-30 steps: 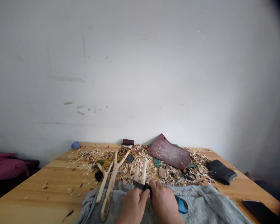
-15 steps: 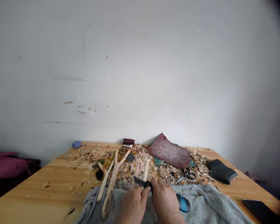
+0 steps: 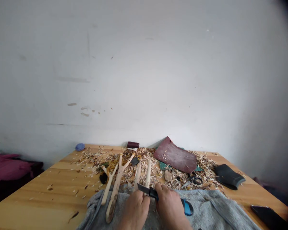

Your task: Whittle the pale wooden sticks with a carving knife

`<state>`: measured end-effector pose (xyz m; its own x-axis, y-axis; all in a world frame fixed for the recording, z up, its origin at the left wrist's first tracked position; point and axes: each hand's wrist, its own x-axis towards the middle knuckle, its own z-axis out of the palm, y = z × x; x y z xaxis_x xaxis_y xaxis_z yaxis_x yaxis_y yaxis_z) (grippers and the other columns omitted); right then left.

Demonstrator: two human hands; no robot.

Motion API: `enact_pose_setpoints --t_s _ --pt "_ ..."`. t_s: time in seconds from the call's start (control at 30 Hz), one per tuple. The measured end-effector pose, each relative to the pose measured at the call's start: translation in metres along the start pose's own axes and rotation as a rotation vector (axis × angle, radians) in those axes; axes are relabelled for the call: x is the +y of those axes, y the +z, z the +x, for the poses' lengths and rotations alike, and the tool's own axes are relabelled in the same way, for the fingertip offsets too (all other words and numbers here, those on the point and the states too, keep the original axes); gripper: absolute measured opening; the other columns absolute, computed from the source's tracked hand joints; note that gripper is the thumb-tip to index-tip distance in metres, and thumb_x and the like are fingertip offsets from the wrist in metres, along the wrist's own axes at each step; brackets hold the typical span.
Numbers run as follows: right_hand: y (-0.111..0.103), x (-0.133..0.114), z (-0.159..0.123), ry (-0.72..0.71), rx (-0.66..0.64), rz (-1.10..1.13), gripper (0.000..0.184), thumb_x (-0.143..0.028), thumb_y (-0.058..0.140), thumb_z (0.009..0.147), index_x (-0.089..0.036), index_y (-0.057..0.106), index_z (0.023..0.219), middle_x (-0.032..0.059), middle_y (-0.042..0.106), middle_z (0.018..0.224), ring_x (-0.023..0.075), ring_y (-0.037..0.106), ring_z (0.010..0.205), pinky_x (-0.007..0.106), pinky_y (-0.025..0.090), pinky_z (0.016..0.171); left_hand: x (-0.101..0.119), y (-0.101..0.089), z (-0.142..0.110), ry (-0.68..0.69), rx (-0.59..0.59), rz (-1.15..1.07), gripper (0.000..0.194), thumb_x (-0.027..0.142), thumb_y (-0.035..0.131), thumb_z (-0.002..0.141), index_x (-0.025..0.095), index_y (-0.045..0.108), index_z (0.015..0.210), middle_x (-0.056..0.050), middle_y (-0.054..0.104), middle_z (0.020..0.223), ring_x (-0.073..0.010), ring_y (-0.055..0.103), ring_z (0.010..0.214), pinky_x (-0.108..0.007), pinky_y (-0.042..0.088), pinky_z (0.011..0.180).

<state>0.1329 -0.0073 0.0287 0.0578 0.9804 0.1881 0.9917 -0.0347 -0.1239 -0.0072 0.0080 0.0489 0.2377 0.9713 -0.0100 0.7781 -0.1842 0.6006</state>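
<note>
My right hand (image 3: pixel 169 206) is closed round a knife (image 3: pixel 148 191) with a black and blue handle; its dark blade points left across a forked wooden stick (image 3: pixel 147 173). My left hand (image 3: pixel 135 209) grips the lower part of that forked stick, with the thumb up against the blade. Both hands rest over a grey cloth (image 3: pixel 213 210) at the table's near edge. Two more carved forked sticks (image 3: pixel 115 187) lie just left of my left hand, partly on the cloth.
Wood shavings (image 3: pixel 144 163) cover the back of the wooden table (image 3: pixel 50 195). A dark red leather piece (image 3: pixel 175 156), scissors (image 3: pixel 194 180), a black pouch (image 3: pixel 228 177), a dark spool (image 3: pixel 132 145), a blue disc (image 3: pixel 79 147) and a black phone (image 3: pixel 268 215) lie around. White wall behind.
The view has shifted slightly. The knife blade has slid a little along the forked stick, and the stick's prongs have tilted slightly to the left.
</note>
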Motion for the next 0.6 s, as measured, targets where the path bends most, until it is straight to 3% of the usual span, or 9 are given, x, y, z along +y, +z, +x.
enact_pose_setpoints --t_s 0.13,0.3,0.6 --pt "-0.0006 -0.0024 -0.001 0.032 -0.014 -0.022 0.035 0.001 0.042 0.088 -0.022 0.064 0.103 0.0066 0.073 0.095 0.0223 0.072 0.088 0.026 0.046 0.068 0.0006 0.0006 -0.0014 0.041 -0.019 -0.042 0.023 0.019 0.043 0.089 0.02 0.065 0.08 -0.002 0.073 0.083 -0.0144 0.065 0.081 -0.023 0.037 0.066" --pt "-0.0013 -0.0025 -0.0004 0.038 -0.058 0.027 0.028 -0.006 0.045 0.091 -0.021 0.064 0.105 0.0074 0.073 0.096 0.0247 0.072 0.09 0.029 0.049 0.07 0.0005 0.0027 -0.0025 0.069 -0.031 -0.027 0.028 0.038 0.046 0.094 0.02 0.066 0.09 -0.004 0.075 0.089 -0.0161 0.067 0.086 -0.023 0.04 0.068" --pt "-0.0006 -0.0077 -0.0038 0.053 -0.055 0.01 0.034 -0.002 0.039 0.09 -0.02 0.063 0.107 0.0094 0.072 0.097 0.0233 0.072 0.088 0.028 0.049 0.07 0.0022 0.006 0.0005 -0.01 -0.015 0.065 0.029 0.033 0.047 0.097 0.019 0.069 0.086 -0.005 0.077 0.089 -0.015 0.07 0.086 -0.022 0.04 0.067"
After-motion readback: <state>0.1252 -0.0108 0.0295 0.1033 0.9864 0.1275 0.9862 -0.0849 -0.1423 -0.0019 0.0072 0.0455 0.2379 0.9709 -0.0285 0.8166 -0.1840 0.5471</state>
